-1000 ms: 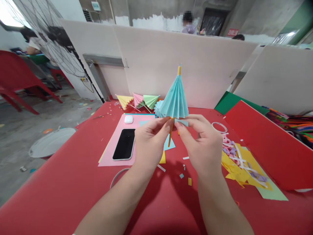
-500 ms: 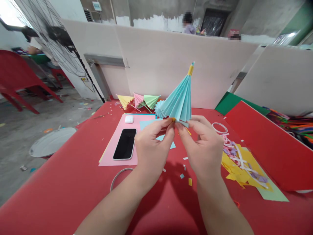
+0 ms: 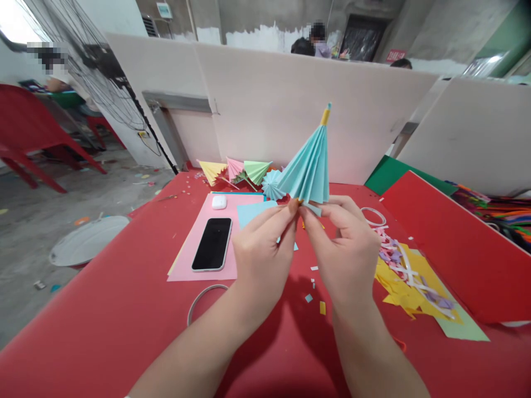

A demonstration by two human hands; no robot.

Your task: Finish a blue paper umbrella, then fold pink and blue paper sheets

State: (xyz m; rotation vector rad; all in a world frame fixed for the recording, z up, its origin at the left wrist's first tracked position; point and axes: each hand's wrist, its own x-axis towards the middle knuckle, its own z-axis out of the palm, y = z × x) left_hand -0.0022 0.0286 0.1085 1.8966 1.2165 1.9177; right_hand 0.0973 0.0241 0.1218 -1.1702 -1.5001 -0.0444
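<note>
While the left hand [image 3: 259, 249] and right hand [image 3: 344, 249] both pinch the tilted umbrella [image 3: 309, 168] at its rim, gathering its pleats seems underway; next needs gentle, even pressure

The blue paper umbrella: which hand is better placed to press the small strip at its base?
Probably the right. The right hand pinches the small blue strip just under the umbrella; the left hand grips the lower edge and steadies it.

Your phone [image 3: 212, 244] on the pink sheet [image 3: 185, 251], earbud case [image 3: 219, 202] just beyond, yellow scraps [image 3: 398, 282] off to your right.
</note>
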